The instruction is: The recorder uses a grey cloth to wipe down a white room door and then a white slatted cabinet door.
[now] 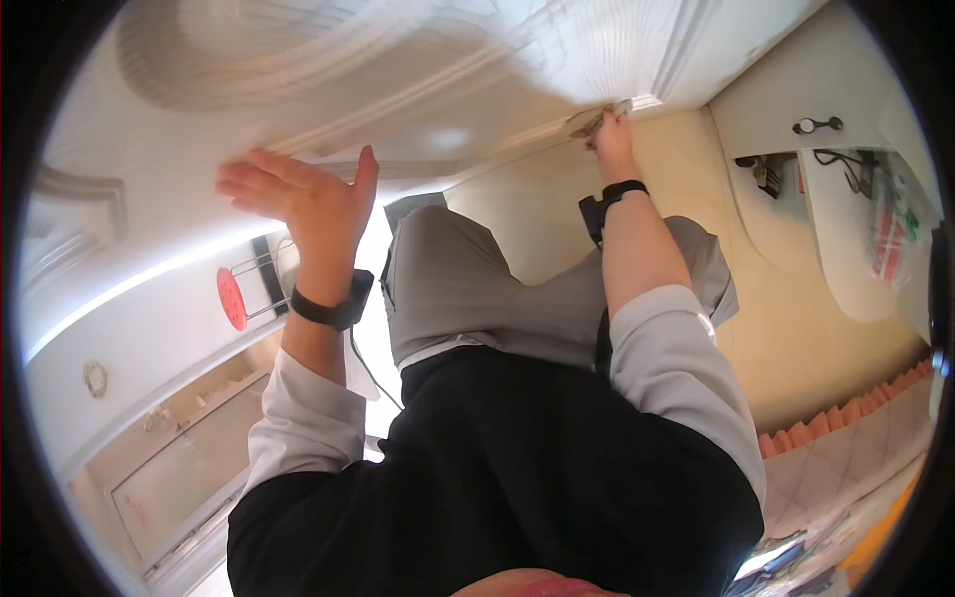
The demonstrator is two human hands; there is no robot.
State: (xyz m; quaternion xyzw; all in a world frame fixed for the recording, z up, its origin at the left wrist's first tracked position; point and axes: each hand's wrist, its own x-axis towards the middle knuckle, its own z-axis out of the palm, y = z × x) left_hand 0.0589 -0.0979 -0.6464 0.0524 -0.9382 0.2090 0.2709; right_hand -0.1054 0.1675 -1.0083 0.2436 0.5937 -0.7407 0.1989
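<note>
A white door with moulded panels stretches across the top of the view. My left hand is raised at its lower left part, palm showing and fingers spread, with nothing in it; whether it touches the surface I cannot tell. To the right, my right hand presses a crumpled cloth against the door's moulding near the edge by the floor. The fingers are partly hidden by the hand and cloth. Black bands are on both wrists.
On the right stands a white cabinet with a dark handle and open rounded shelves holding small items. A bed with a pink ruffle is at lower right. A red-topped stool stands at left, beyond the door's edge. Beige floor lies below.
</note>
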